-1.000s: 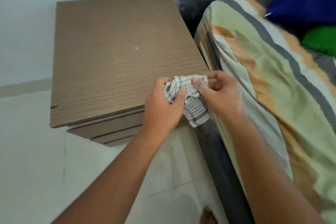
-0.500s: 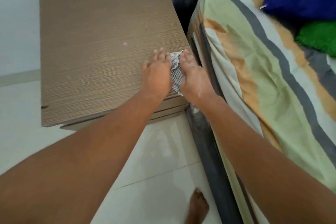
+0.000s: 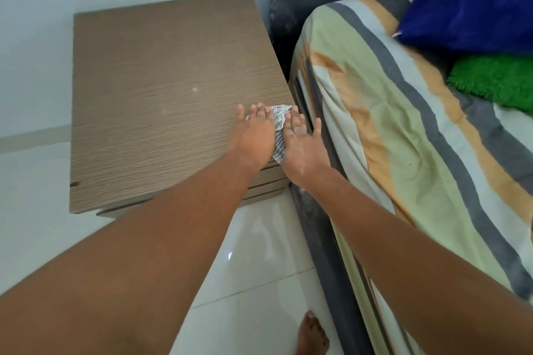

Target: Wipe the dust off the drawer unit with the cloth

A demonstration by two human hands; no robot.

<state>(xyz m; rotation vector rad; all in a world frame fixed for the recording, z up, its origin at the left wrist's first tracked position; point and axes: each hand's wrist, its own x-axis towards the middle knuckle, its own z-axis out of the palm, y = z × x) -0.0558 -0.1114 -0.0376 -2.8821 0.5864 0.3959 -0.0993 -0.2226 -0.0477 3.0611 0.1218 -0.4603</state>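
The brown wood-grain drawer unit [image 3: 161, 101] stands against the wall, left of the bed. A small white checked cloth [image 3: 279, 135] lies on its top near the front right corner. My left hand [image 3: 253, 135] and my right hand [image 3: 302, 150] both press flat on the cloth, fingers stretched out, side by side. Only a strip of cloth shows between them, plus a bit beyond the fingertips. My right hand's little finger reaches over the unit's right edge toward the mattress. A pale speck [image 3: 195, 89] sits on the top, behind my left hand.
A bed with a striped sheet [image 3: 389, 124] runs close along the unit's right side, leaving a narrow gap. A blue pillow [image 3: 467, 8] and a green fluffy item [image 3: 496, 78] lie on it. My bare foot [image 3: 313, 334] stands on the white tiled floor [image 3: 259, 262].
My hands went from bunching the cloth at the front edge to pressing it flat on the top. They now sit slightly further back with fingers more spread.
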